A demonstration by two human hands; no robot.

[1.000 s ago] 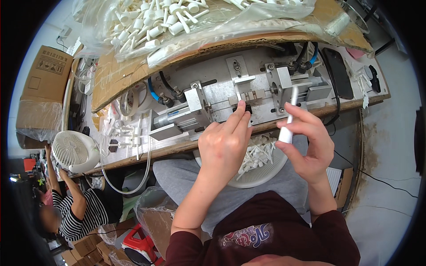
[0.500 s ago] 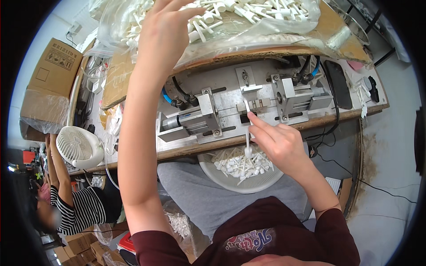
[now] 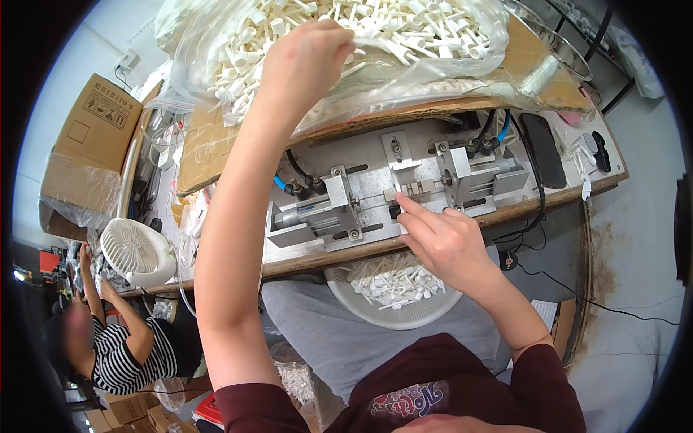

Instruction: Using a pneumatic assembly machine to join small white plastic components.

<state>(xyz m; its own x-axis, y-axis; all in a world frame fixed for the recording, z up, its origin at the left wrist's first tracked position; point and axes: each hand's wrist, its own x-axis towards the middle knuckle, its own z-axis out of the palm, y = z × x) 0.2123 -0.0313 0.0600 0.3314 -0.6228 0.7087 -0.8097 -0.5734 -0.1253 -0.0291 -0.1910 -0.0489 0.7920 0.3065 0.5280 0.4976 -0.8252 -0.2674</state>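
Observation:
My left hand (image 3: 307, 65) reaches over a heap of small white plastic scoops (image 3: 447, 32) in a clear bag. Its fingertips are pinched together on a white scoop there, mostly covered by the hand. My right hand (image 3: 447, 245) is at the small metal holding block (image 3: 415, 190) in the middle of a bench fixture. Its index finger presses on a white scoop (image 3: 402, 228) lying in the block, and the other fingers curl beneath; much of that scoop is hidden. Metal clamp units with cylinders flank the block, one on the left (image 3: 321, 209) and one on the right (image 3: 476, 177).
A pale plastic basket (image 3: 404, 317) of scoops sits at my lap below the bench edge. Cardboard (image 3: 195, 155) lies under the bag. A white fan (image 3: 137, 249), a carton (image 3: 90, 144) and a black phone (image 3: 543, 148) are around. Another person in stripes (image 3: 130, 357) works at left.
My left hand has come down and right over the heap, its spread fingers now pinched. The scoop that hung below my right hand is gone from there. My right hand stays at the block.

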